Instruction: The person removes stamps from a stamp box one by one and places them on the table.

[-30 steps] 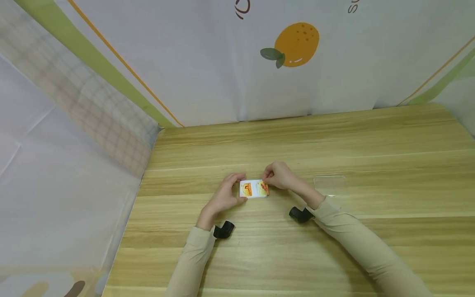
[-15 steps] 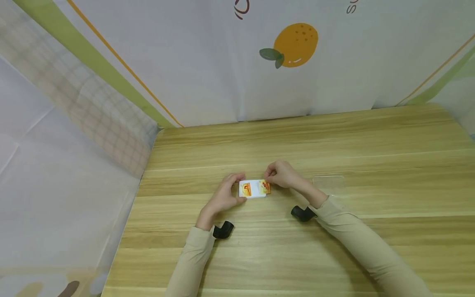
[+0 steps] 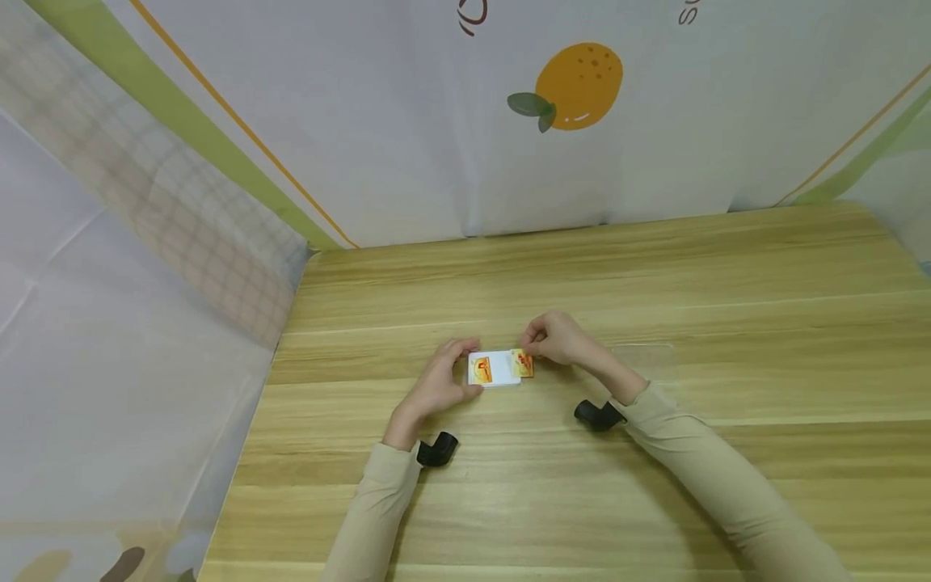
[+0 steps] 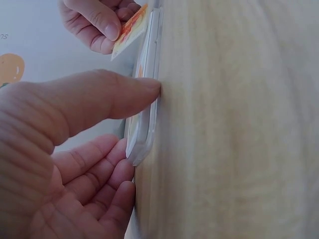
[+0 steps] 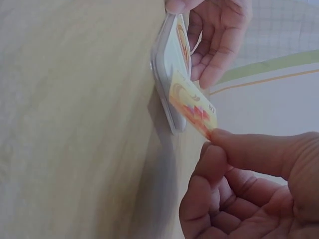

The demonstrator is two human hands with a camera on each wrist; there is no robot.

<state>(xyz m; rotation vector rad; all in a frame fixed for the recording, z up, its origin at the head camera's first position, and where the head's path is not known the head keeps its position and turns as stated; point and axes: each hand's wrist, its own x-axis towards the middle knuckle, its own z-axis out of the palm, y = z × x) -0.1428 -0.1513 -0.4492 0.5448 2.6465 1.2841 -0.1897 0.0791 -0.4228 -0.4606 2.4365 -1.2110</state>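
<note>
My left hand (image 3: 438,381) holds a flat white rounded-corner slab (image 3: 501,368) by its left end, thumb on the near edge, fingertips at the far side. The slab lies on the table, with what looks like a clear rim round its edge in the left wrist view. An orange-and-yellow printed patch (image 3: 481,370) shows on its left part. My right hand (image 3: 558,335) pinches a small, thin yellow-and-red printed slip (image 5: 192,105) by one corner, between thumb and forefinger. That slip is tilted up at the slab's right end; I cannot tell whether its lower corner touches the slab.
A clear plastic rectangle (image 3: 658,360) lies to the right, partly behind my right forearm. Black angled pieces (image 3: 438,450) sit at both wrists. The wood-grain table (image 3: 764,323) meets a printed white cloth (image 3: 407,162) at the back and left.
The slip has moved right, from lying over the slab's right part to sticking out past its right end. My right hand has shifted slightly right with it; my left hand has stayed put.
</note>
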